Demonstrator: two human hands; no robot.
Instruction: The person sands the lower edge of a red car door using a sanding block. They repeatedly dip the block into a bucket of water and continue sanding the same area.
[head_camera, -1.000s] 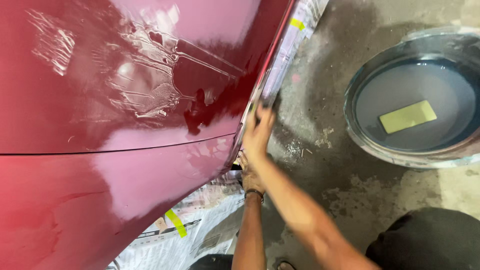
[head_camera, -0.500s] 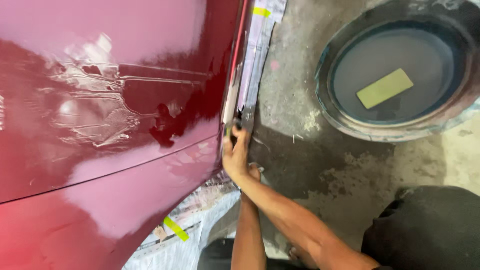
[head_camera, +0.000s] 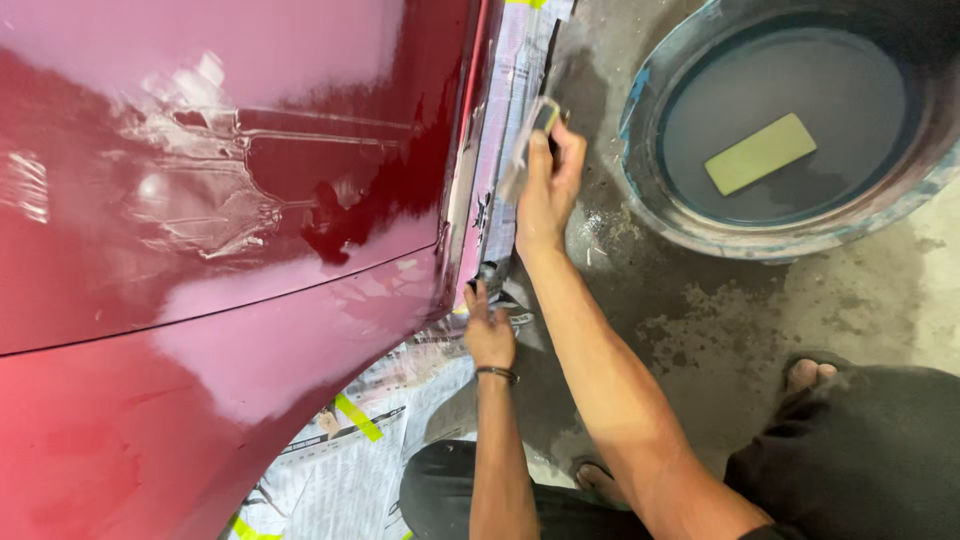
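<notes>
A glossy dark red car body panel (head_camera: 230, 200) fills the left of the head view. My right hand (head_camera: 545, 185) is closed on a small grey sanding pad (head_camera: 528, 140), held just off the panel's lower edge (head_camera: 470, 170). My left hand (head_camera: 488, 335) rests with its fingers against that edge lower down, a dark band on its wrist. Masking paper (head_camera: 520, 70) runs along the edge beside the pad.
A round tub of grey water (head_camera: 790, 120) stands on the wet concrete floor (head_camera: 700, 320) at the upper right, with a yellow-green block (head_camera: 760, 153) floating in it. Newspaper with yellow-green tape strips (head_camera: 358, 417) covers the area under the panel. My knees and bare toes (head_camera: 808, 374) show below.
My right hand has come away from the panel edge and lifted toward the tub side, holding the pad. The left hand stays on the edge. The view has shifted.
</notes>
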